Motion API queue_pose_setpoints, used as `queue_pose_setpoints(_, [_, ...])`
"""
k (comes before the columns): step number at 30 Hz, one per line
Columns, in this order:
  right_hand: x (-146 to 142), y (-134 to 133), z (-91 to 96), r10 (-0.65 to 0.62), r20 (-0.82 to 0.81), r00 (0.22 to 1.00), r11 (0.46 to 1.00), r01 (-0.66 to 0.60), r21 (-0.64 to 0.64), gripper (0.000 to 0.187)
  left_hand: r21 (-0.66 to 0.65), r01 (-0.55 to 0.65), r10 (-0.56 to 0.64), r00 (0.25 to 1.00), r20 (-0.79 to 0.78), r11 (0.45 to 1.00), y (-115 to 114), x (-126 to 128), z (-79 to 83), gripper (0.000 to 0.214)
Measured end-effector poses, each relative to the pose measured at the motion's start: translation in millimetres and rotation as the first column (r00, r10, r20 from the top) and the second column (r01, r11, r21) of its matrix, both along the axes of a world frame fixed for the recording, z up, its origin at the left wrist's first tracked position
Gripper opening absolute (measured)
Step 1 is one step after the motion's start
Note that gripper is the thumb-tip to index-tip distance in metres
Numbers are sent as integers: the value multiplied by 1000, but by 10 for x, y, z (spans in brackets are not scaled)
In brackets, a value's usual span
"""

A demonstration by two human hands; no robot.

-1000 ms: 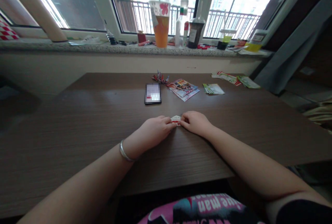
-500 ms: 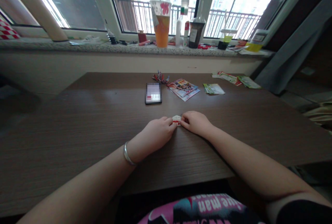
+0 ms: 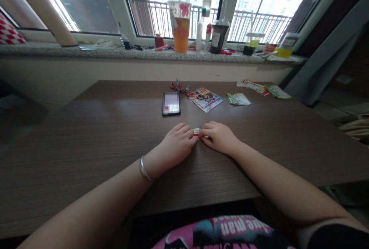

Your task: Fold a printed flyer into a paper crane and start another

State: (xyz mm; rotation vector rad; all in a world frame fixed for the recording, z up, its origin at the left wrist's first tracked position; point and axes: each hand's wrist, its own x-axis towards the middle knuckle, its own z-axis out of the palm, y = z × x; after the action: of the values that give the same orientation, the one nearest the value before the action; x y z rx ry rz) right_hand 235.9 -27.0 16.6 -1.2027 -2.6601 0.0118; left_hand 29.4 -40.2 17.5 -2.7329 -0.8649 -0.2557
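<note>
A small folded piece of white and red paper [image 3: 197,132] lies on the dark wooden table [image 3: 86,133], pinched from both sides. My left hand [image 3: 176,146], with a silver bangle on its wrist, grips the paper's left edge with closed fingers. My right hand [image 3: 219,137] presses and grips its right edge, fingers curled. Most of the paper is hidden between my fingers.
Beyond my hands lie a phone [image 3: 171,103], a folded paper crane [image 3: 179,86], printed leaflets [image 3: 204,98] and more paper squares [image 3: 238,98]. Drink cups [image 3: 180,26] and bottles [image 3: 203,26] stand on the windowsill. A grey curtain [image 3: 328,53] hangs at the right.
My hands have closed in tighter over the paper, covering more of it. Nothing else on the table has moved.
</note>
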Motion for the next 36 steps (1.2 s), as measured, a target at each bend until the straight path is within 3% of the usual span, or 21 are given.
queue_pose_setpoints(4, [-2,-54,50,38,96,995,998,-41,37,25,3,-4,4,1000,13,1000,9,-9,-11,25])
queue_pose_setpoints(12, [-39,-135,119,-5,173,985,1000,5,1,31,-18,2,-1,1000,10,1000,23,-25,-19,26])
queue_pose_setpoints(25, [-24,-127,149,-51,172,984,999,53,-4,29,-54,-22,21,1000,-20,998,16,-20,-2,27])
queue_pose_setpoints(36, [36,-107,163,-93,148,985,995,97,-23,26,-122,-39,31,997,-65,992,8,-56,130,26])
